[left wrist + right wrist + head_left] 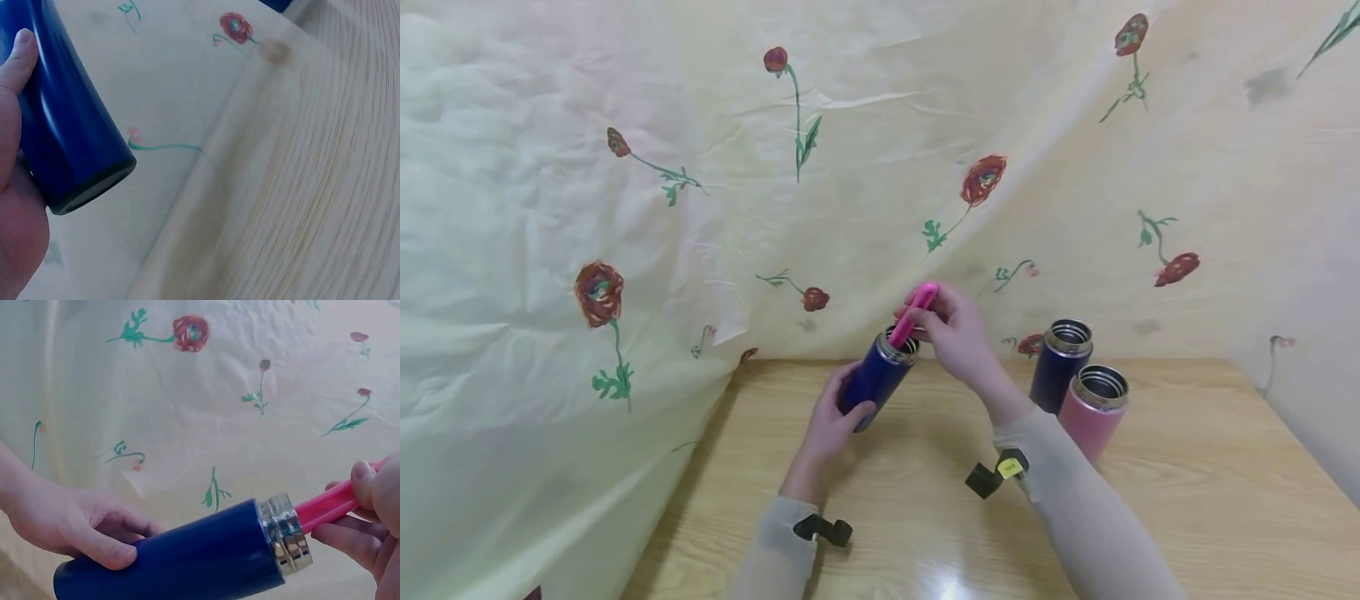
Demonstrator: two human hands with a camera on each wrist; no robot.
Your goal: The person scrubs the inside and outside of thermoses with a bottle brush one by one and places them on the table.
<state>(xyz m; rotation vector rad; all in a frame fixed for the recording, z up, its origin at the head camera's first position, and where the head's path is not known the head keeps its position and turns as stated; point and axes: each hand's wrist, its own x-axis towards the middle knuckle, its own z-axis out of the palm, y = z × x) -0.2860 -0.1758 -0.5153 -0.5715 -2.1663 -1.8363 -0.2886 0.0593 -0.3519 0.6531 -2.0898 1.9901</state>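
A blue metal bottle (877,377), lidless, tilts above the table with its steel-rimmed mouth up and to the right. My left hand (831,417) grips it around the lower part; the left wrist view shows the thumb lying along the bottle (69,119) near its dark base. With thumb and fingers, my right hand (958,333) pinches a pink plastic handle (913,317). The handle's lower end goes into the bottle's mouth, so whatever is inside is hidden. In the right wrist view the pink handle (328,506) looks grooved and enters past the threaded neck (286,534).
On the wooden table (1210,483), right of my right forearm, stand a dark navy bottle (1058,371) and a pink bottle (1093,417), both lidless. A flowered cloth (865,217) hangs behind the table and down its left side.
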